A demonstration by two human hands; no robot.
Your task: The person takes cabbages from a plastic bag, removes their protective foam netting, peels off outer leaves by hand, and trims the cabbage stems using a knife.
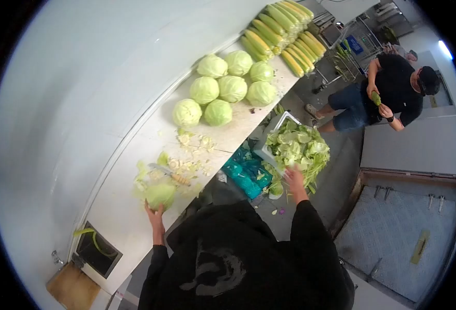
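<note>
My left hand [155, 213] is wrapped round the near side of a pale green cabbage [161, 195] on the white counter. Just beyond that cabbage lies a knife with a wooden handle [180, 179], among loose trimmings [187, 164] and leaf scraps. My right hand [294, 179] is stretched out over the floor side, at the edge of a heap of cabbage leaves [300, 147] in a white crate [267, 151]. Motion smears its fingers, so whether it holds a leaf cannot be made out.
Several whole cabbages [218, 89] stand farther along the counter [130, 181], with packed corn cobs [279, 33] at its far end. A sink [96, 250] is at the left. Teal plastic bags [248, 173] lie below the counter. Another person [393, 90] stands at the right holding something green.
</note>
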